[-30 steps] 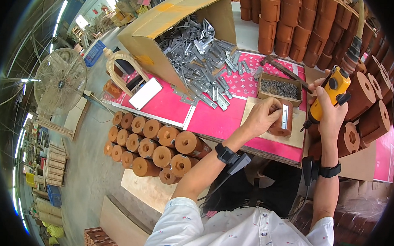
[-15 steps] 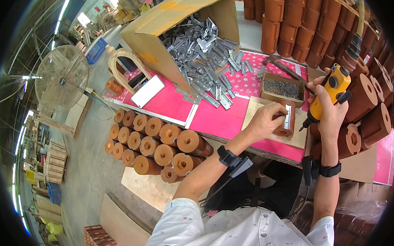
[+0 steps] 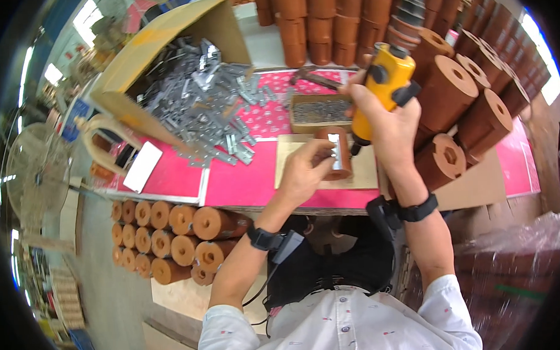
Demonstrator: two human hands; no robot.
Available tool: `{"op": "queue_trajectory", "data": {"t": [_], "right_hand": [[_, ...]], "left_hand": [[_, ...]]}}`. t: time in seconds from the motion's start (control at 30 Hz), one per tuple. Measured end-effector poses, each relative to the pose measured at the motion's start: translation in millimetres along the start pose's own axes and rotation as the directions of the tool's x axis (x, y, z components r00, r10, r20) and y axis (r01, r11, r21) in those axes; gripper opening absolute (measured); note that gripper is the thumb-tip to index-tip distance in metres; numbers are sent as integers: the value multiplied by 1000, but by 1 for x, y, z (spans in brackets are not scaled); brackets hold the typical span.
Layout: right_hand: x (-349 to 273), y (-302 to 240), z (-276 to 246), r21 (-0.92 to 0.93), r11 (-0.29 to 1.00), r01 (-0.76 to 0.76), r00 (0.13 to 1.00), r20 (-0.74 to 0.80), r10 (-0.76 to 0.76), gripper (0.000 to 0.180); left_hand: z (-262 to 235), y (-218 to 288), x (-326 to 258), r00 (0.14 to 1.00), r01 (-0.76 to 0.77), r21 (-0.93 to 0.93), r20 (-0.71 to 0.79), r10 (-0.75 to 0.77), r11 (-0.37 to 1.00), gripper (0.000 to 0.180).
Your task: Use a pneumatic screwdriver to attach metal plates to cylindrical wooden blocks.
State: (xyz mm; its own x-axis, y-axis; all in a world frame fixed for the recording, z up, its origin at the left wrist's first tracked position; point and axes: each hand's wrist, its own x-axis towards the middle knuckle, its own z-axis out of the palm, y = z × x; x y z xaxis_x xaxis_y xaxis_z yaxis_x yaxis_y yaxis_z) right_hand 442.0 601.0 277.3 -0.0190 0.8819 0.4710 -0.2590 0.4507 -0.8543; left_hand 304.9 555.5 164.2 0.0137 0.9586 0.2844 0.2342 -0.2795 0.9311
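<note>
A big cardboard box [image 3: 165,62] lies tipped on the pink table [image 3: 243,182], and a heap of grey metal brackets [image 3: 204,110] spills out of it. Brown rolls [image 3: 468,100] are piled on the right side. A small tray of screws [image 3: 321,110] sits behind a flat board [image 3: 360,172]. The right hand [image 3: 386,122] grips a yellow power screwdriver [image 3: 385,85], tip pointing down. The left hand [image 3: 304,171] is closed around a short brown roll [image 3: 336,153] with a metal plate on it, which stands on the board.
</note>
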Motion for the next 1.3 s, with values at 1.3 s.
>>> {"op": "queue_trajectory", "data": {"t": [1.3], "right_hand": [[38, 54, 5, -185, 946, 267, 963, 11, -270, 45]], "left_hand": [[1, -11, 48, 987, -161, 308, 69, 147, 938, 27]]}}
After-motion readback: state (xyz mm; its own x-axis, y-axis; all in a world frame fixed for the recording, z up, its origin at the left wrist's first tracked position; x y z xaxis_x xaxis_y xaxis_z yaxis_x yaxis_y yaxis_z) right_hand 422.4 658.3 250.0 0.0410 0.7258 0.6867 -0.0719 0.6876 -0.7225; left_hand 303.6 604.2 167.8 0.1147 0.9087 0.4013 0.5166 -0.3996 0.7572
